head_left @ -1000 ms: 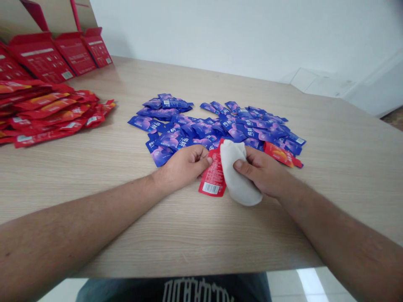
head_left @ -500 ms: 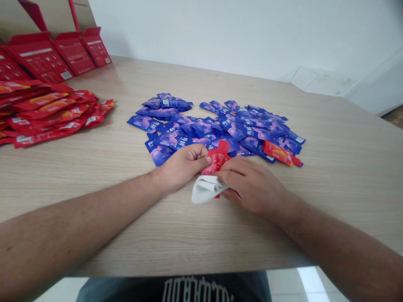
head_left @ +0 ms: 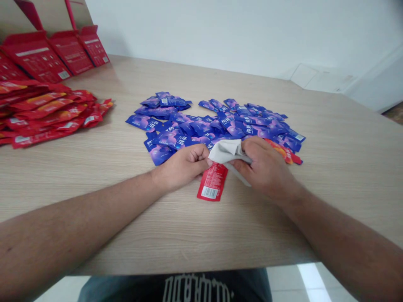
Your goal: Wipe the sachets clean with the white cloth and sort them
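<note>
Between thumb and fingers, my left hand [head_left: 185, 164] pinches the side of a small red sachet [head_left: 213, 182], whose printed back with a barcode faces up. My right hand [head_left: 266, 167] is closed on a folded white cloth [head_left: 227, 151], which lies over the sachet's upper end and hides it. Just beyond both hands spreads a heap of blue-purple sachets [head_left: 201, 128]. Another red and orange sachet [head_left: 288, 156] rests on the right edge of that heap, partly hidden behind my right hand.
On the left lies a stack of red and orange sachets [head_left: 53, 113]. Red cartons with raised flaps [head_left: 37, 54] stand behind it. A white wall [head_left: 214, 33] borders the far side of the wooden table [head_left: 151, 235], and its near edge runs in front of my lap.
My right hand has moved the cloth away from me, from the sachet's lower part to its upper end. The barcode has come into view. My left hand keeps its pinch in place.
</note>
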### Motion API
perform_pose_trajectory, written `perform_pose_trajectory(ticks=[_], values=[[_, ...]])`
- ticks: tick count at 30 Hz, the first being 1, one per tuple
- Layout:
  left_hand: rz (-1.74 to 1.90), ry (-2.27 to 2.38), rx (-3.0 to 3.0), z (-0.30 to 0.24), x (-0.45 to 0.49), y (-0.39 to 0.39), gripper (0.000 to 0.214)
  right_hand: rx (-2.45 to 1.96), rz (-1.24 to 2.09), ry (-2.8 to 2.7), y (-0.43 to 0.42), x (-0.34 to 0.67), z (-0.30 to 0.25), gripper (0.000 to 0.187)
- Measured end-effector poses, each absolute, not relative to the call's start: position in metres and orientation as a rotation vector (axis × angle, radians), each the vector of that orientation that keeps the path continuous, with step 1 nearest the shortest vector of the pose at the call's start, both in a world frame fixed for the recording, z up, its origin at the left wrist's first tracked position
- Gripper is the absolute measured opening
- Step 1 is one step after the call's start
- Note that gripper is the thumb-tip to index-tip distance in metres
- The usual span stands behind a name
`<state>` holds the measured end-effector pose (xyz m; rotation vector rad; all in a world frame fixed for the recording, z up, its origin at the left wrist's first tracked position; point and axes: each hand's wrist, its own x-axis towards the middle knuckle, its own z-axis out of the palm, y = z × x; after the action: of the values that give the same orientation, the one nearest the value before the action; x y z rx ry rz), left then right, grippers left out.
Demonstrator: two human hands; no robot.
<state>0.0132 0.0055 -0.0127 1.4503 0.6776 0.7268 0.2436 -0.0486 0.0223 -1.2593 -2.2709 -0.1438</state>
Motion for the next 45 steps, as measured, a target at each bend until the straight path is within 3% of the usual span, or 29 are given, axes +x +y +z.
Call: perform_pose_trajectory(ticks=[34, 40, 45], values=[[0.795, 0.702, 1.265, -0.015, 0.015, 0.007, 0.031, -1.125, 0.027, -2.465, -0.045, 0.244, 0.017, 0.016], [0.798, 0.701, 1.263, -0.015, 0.016, 0.007, 0.026, -1.271, -0.068, -2.273, -0.039, 0.247, 0.016, 0.02], [0.83, 0.714, 1.253, -0.013, 0.017, 0.005, 0.024, -1.06, 0.016, -2.563, -0.052, 0.234, 0.018, 0.013]])
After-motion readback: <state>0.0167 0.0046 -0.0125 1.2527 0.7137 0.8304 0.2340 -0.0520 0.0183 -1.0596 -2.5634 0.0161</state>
